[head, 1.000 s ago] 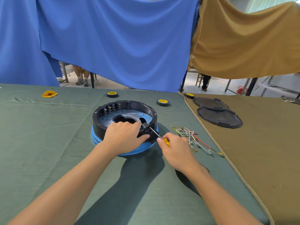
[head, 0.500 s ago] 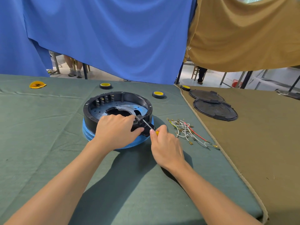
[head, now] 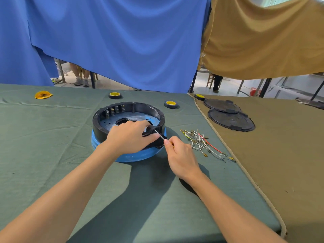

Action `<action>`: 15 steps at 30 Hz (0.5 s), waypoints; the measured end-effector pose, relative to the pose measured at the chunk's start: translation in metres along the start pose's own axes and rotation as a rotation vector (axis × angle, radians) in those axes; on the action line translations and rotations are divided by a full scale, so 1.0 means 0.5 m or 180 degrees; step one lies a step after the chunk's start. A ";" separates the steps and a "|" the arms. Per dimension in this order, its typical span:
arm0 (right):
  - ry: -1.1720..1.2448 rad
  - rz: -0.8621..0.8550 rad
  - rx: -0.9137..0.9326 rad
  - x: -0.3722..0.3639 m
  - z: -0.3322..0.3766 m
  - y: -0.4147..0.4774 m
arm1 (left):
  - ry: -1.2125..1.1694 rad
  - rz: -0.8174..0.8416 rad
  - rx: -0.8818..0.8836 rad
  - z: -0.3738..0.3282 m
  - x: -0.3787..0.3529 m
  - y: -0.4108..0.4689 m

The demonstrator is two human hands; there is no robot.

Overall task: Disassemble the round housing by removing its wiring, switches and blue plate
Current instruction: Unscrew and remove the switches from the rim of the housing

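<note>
Right of housing (head: 98,128) — wires (head: 199,140), lids (head: 231,121)

Black round housing (head: 98,128) sits upright, blue plate (head: 109,124) and switches (head: 114,110) inside, loose wiring (head: 199,141) beside it.

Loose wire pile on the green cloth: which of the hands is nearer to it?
Right. The right hand, gripping a screwdriver, is just left of the wire pile; the left hand grips the round housing, farther away.
</note>
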State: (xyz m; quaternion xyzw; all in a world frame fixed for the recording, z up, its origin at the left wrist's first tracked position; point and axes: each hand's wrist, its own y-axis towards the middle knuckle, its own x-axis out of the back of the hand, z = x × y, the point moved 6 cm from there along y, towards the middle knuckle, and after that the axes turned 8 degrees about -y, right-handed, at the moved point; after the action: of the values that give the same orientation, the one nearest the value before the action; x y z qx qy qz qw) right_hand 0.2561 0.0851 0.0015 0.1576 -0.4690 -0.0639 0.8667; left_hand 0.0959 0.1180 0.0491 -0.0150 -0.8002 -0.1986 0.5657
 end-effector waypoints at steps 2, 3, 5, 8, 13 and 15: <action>0.0032 -0.0076 0.0024 0.004 0.000 -0.002 | -0.0366 0.0281 0.0115 -0.003 0.006 0.020; 0.0053 -0.0099 0.0039 0.005 0.000 -0.003 | -0.0460 0.0361 0.0155 -0.005 0.010 0.026; 0.0074 -0.0126 0.0086 0.009 0.002 -0.006 | -0.0556 0.0360 0.0153 -0.009 0.012 0.033; 0.0068 -0.0151 0.0146 0.017 0.003 -0.010 | -0.0809 0.0191 0.0049 -0.012 0.010 0.029; -0.0042 -0.0193 0.0135 0.035 -0.010 -0.023 | -0.1022 0.0077 0.0046 -0.011 0.015 0.026; -0.0093 -0.0137 0.0115 0.039 -0.011 -0.026 | -0.1076 0.0083 0.0058 -0.013 0.019 0.024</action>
State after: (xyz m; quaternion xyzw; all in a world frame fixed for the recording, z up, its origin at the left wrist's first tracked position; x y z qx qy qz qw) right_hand 0.2721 0.0691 0.0098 0.1823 -0.4792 -0.0764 0.8552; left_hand 0.1013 0.1252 0.0630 -0.0534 -0.8854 -0.1786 0.4257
